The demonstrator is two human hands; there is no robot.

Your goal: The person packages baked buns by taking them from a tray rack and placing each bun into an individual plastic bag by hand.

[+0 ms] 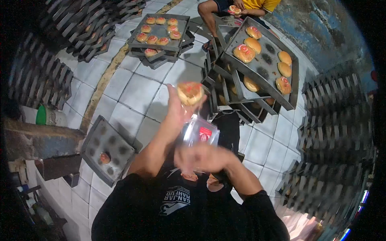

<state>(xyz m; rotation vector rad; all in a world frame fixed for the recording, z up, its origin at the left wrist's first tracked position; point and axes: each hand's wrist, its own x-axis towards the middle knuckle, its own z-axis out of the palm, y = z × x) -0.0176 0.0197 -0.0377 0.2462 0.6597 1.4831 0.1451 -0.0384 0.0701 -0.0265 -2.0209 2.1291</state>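
Observation:
My left hand (177,106) is closed around a round golden bun (190,93) with red marks on top, which sits in a clear plastic wrapper. Just below it, clear plastic bags (201,131) with a red printed label lie over my lap. Close to the near edge of those bags is my right hand (203,157), smeared by motion, so its fingers and anything in them cannot be made out.
A stack of metal trays (261,70) with buns rises at the right front. Another tray (136,43) holds several wrapped buns. One bun (105,158) lies on a tray (93,140) at left. A person in a yellow shirt (263,5) sits opposite, holding a bun. Stacked trays (333,132) line the sides.

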